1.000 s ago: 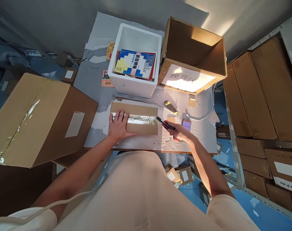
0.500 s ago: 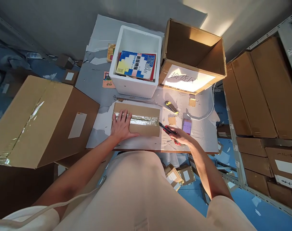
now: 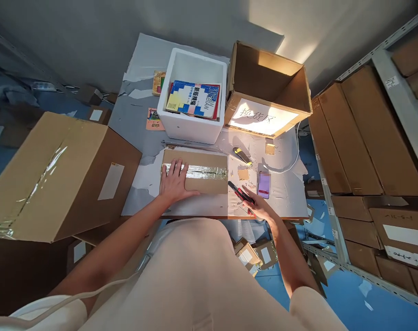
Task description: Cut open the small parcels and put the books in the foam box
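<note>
A flat cardboard box (image 3: 209, 185) lies on the table with clear tape (image 3: 205, 172) along its middle. My left hand (image 3: 173, 182) rests on the box's left end, fingers spread and thumb stretched to the right. In my right hand (image 3: 259, 207) is a black and red utility knife (image 3: 240, 191), gripped with its front end pointing up-left toward the box's right edge. A small gap shows between the knife and the box. Just right of that hand lies a phone (image 3: 263, 185) with a purple screen. A yellow and black cutter (image 3: 242, 156) lies beyond the knife.
Behind the box stand a white foam box (image 3: 191, 129) holding books (image 3: 194, 98) and an open carton (image 3: 231, 103) with a white sign. A large taped carton (image 3: 78, 184) crowds the left. Shelves of cartons (image 3: 364, 133) line the right. A white cable (image 3: 291, 164) curves across the table.
My right hand with the knife has drawn slightly down and away from the box's right edge. The left hand keeps its place on the box. The view has shifted a little.
</note>
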Demonstrator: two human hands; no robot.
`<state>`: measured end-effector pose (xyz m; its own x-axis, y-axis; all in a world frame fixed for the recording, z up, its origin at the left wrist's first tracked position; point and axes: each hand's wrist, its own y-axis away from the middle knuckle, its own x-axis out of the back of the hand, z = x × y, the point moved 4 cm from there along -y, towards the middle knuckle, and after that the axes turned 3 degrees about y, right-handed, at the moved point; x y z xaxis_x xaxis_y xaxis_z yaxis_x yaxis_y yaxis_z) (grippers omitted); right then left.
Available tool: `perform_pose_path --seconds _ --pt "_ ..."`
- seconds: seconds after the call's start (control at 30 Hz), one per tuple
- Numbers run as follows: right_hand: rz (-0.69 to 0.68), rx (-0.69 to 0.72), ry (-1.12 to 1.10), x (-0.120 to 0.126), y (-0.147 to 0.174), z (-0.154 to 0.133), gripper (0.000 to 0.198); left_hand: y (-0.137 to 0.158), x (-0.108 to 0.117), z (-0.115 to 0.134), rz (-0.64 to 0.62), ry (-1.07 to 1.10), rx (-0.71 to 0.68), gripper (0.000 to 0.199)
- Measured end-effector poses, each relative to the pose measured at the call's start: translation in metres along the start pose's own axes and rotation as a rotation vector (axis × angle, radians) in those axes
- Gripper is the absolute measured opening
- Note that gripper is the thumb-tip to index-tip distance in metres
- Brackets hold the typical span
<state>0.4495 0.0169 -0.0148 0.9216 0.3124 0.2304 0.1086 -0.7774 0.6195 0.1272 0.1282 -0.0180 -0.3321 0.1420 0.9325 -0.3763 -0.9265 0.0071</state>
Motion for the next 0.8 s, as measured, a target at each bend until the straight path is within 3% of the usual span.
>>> perform_pose_path --seconds 0.2,0.33,0.43,0.5,0.6,0.7,0.8 --pt "-0.133 -0.06 -0.077 0.003 0.014 0.01 0.04 0.014 0.013 -0.015 0.064 0.046 0.027 0.115" --pt "-0.195 -0.185 -0.151 0.027 0.027 0.016 0.042 0.039 0.012 -0.054 0.102 0.166 0.208 0.119" --pt "-0.162 -0.228 -0.212 0.031 0.028 0.023 0.049 0.053 -0.01 -0.084 0.001 0.406 0.321 0.121" --pt "-0.102 -0.186 -0.258 0.019 0.023 0.029 0.048 0.055 -0.03 -0.093 -0.099 0.572 0.317 0.118" --pt "-0.005 -0.086 -0.392 -0.015 0.01 0.039 0.051 0.049 -0.057 -0.086 -0.175 0.782 0.245 0.103" --pt "0.043 -0.017 -0.559 -0.048 -0.006 0.045 0.055 0.044 -0.072 -0.072 -0.145 0.985 0.227 0.083" --pt "0.075 0.055 -0.64 -0.06 -0.021 0.037 0.055 0.041 -0.071 -0.068 -0.06 1.061 0.286 0.075"
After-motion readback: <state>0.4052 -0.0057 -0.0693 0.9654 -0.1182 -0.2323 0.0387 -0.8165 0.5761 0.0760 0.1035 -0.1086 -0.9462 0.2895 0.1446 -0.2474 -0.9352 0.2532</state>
